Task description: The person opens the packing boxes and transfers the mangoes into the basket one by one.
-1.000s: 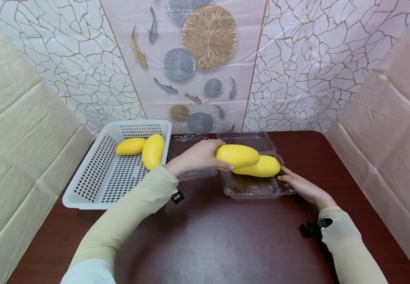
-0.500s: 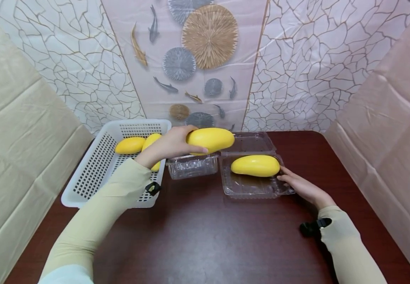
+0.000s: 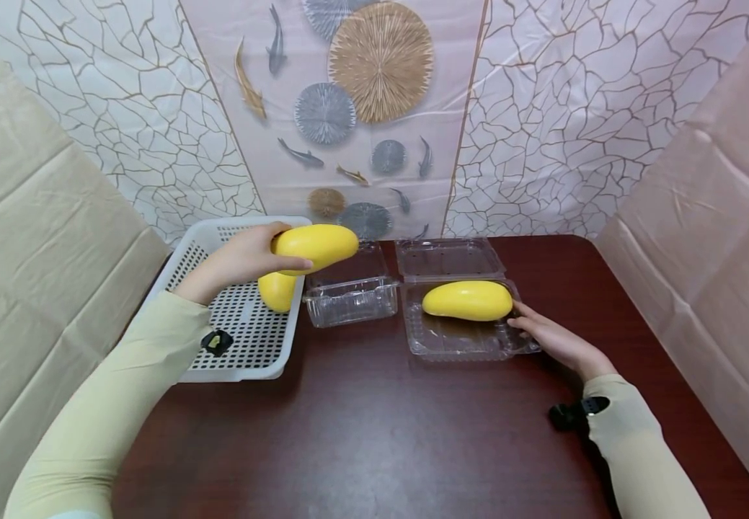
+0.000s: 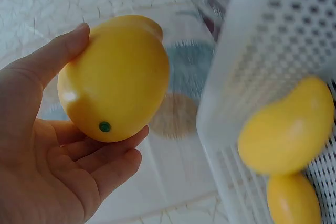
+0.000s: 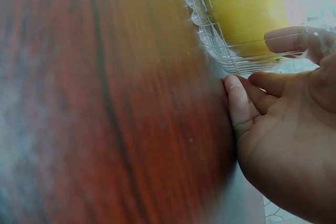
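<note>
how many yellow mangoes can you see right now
3 in the head view: one mango held in the left hand above the white basket, one basket mango under it, one clamshell mango in the open clear clamshell. The left wrist view shows two in the basket, so 4.

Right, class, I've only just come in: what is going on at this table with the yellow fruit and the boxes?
A person works with both hands at a dark red table. The left hand grips a yellow mango in the air above the rim of a white perforated basket, where another mango lies. The right hand rests against the edge of an open clear plastic box holding one mango. A second clear box stands between basket and box.
</note>
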The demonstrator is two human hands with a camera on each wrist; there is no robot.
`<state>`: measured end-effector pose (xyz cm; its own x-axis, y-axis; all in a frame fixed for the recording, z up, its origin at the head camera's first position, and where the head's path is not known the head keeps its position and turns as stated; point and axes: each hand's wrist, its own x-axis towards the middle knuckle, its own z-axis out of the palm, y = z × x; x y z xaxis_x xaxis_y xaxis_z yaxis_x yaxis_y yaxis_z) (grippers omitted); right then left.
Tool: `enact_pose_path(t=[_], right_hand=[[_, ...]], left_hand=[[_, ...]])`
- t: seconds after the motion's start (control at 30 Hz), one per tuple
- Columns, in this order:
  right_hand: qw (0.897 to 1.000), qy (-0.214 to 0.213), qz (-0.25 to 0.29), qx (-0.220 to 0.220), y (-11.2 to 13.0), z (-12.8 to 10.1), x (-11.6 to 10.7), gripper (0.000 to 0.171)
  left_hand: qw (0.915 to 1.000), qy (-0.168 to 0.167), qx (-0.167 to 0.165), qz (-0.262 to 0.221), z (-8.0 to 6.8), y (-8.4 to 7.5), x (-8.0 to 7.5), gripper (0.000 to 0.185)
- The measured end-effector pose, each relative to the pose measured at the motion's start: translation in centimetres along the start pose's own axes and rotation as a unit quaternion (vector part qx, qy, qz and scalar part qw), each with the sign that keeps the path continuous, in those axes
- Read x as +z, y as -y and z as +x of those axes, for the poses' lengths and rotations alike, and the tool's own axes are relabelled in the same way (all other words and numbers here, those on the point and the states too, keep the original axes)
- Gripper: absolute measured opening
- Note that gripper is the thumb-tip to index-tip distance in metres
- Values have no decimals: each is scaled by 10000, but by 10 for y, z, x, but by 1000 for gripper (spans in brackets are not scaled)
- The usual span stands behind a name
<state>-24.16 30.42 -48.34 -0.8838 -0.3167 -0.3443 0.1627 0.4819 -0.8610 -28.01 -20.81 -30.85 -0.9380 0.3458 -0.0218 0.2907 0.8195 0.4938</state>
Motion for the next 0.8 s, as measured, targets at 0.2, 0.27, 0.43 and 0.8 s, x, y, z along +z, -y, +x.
enact_pose_path(t=[0.2,0.27,0.43,0.8], right_hand=[[10000,-10,-45,2,1,-1,-1,79],[10000,-8,-39,-9,1,-1,-1,79],[10000,-26,16,-26,0,-1,0,79],[9999,-77,60,-79,-1,-1,1,80]], left_hand=[[9994,-10,-289,209,-9,22,-20,77],[9991,10,-361,225,-12,29,-25,76],[9987,13,-487,173,-16,42,-30,70],[9972,106,-739,68,-26,68,-38,53]])
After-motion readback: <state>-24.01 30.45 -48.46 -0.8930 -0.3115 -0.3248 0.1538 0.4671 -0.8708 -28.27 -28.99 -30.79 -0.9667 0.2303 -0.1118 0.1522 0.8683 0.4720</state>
